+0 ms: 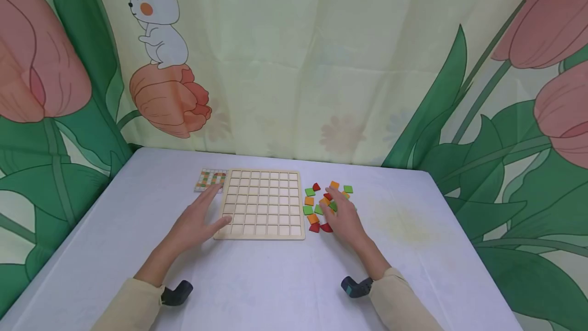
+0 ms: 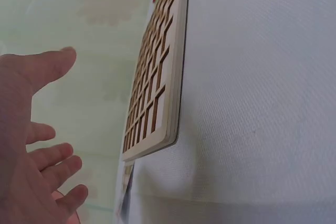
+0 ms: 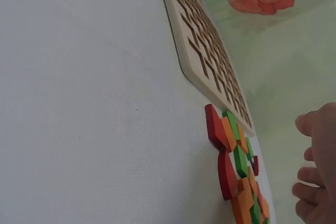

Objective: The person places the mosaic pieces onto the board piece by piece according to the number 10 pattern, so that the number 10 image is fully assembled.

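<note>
A square wooden grid board (image 1: 264, 204) with rows of shallow square recesses lies flat on the table. My left hand (image 1: 195, 221) is over its left edge, fingers spread and holding nothing; in the left wrist view that hand (image 2: 42, 156) is apart from the board (image 2: 157, 77). Partly behind its fingers lies a patterned card (image 1: 210, 178) with coloured squares. To the board's right is a loose scatter of small red, green and orange tiles (image 1: 308, 210). My right hand (image 1: 343, 218) hovers above them with relaxed fingers, hiding some; the right wrist view shows it apart from the tiles (image 3: 227, 177).
A white cloth covers the table (image 1: 262, 285), with a faint yellowish stain (image 1: 409, 221) at the right. Behind stands a curtain (image 1: 294, 65) printed with tulips and a rabbit. Dark devices are worn at the left wrist (image 1: 177, 293) and the right wrist (image 1: 357, 287).
</note>
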Available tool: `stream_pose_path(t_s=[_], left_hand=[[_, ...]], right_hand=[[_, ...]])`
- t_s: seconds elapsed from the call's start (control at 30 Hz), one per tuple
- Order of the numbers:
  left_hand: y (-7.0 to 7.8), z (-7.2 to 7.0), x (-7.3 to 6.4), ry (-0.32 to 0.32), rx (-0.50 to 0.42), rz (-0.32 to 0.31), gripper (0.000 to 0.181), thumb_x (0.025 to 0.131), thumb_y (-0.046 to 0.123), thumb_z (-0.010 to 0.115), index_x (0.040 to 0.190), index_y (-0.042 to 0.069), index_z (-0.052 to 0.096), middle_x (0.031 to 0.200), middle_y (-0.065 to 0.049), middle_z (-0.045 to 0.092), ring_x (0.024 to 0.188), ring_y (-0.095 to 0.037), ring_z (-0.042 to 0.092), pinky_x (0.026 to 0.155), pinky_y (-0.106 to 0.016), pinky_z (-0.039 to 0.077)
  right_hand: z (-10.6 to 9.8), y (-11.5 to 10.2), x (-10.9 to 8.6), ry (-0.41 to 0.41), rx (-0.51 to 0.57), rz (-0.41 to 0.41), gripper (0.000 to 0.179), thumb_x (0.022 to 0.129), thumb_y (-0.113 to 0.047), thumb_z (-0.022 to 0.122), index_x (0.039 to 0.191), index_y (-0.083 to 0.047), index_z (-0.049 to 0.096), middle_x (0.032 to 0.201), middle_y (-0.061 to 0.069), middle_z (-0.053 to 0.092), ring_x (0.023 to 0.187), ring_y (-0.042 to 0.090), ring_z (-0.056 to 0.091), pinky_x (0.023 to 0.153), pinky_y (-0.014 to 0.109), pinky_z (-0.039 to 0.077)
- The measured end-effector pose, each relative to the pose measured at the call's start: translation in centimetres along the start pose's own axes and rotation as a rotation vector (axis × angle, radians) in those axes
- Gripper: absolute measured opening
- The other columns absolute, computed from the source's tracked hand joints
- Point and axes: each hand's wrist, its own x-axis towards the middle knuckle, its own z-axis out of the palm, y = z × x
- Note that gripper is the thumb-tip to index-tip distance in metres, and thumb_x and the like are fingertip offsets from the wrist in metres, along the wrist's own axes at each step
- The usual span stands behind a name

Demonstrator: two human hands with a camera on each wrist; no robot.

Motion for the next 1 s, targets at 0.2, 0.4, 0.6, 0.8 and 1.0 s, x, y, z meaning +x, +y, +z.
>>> stream_pose_path(t_s=[0.2, 0.4, 0.6, 0.8, 1.0], left_hand=[[-0.1, 0.2, 0.1, -0.041, -0.045, -0.048, 0.102, 0.079, 0.051, 0.074, 0.156, 0.019, 0.014, 0.161, -0.015, 0.019, 0.143, -0.043, 0.026, 0.104, -0.066, 0.03], [-0.4, 0.3, 0.3, -0.036, -0.065, -0.04, 0.1, 0.08, 0.047, 0.075, 0.155, 0.015, 0.018, 0.159, -0.017, 0.021, 0.142, -0.044, 0.026, 0.105, -0.066, 0.03], [-0.7, 0.4, 0.7, -0.034, -0.089, -0.028, 0.094, 0.082, 0.044, 0.074, 0.154, 0.013, 0.021, 0.157, -0.018, 0.026, 0.141, -0.044, 0.029, 0.105, -0.066, 0.03], [-0.9, 0.7, 1.0, -0.036, -0.111, 0.007, 0.086, 0.086, 0.034, 0.072, 0.153, 0.011, 0.024, 0.155, -0.02, 0.03, 0.137, -0.044, 0.036, 0.104, -0.065, 0.031], [-1.2, 0.9, 1.2, -0.036, -0.122, 0.03, 0.073, 0.091, 0.018, 0.065, 0.151, 0.006, 0.027, 0.152, -0.023, 0.033, 0.133, -0.044, 0.04, 0.104, -0.065, 0.031]], right_hand=[[0.2, 0.0, 0.6, 0.037, 0.024, 0.011, 0.054, 0.095, -0.029, 0.06, 0.144, -0.013, 0.044, 0.147, 0.008, 0.046, 0.139, 0.03, 0.038, 0.103, 0.05, 0.043], [0.5, -0.2, 1.0, 0.067, 0.025, 0.026, 0.049, 0.095, -0.031, 0.06, 0.14, -0.014, 0.048, 0.143, 0.008, 0.049, 0.136, 0.03, 0.041, 0.101, 0.05, 0.045], [0.7, -0.3, 1.6, 0.077, 0.029, 0.038, 0.046, 0.095, -0.029, 0.06, 0.137, -0.013, 0.05, 0.142, 0.01, 0.05, 0.135, 0.03, 0.043, 0.103, 0.049, 0.044], [0.9, -0.2, 2.1, 0.077, 0.036, 0.054, 0.047, 0.095, -0.029, 0.061, 0.137, -0.013, 0.051, 0.139, 0.01, 0.052, 0.131, 0.028, 0.047, 0.1, 0.046, 0.047], [1.0, -0.3, 2.5, 0.076, 0.051, 0.063, 0.047, 0.095, -0.028, 0.062, 0.138, -0.012, 0.051, 0.139, 0.01, 0.052, 0.13, 0.029, 0.048, 0.097, 0.044, 0.049]])
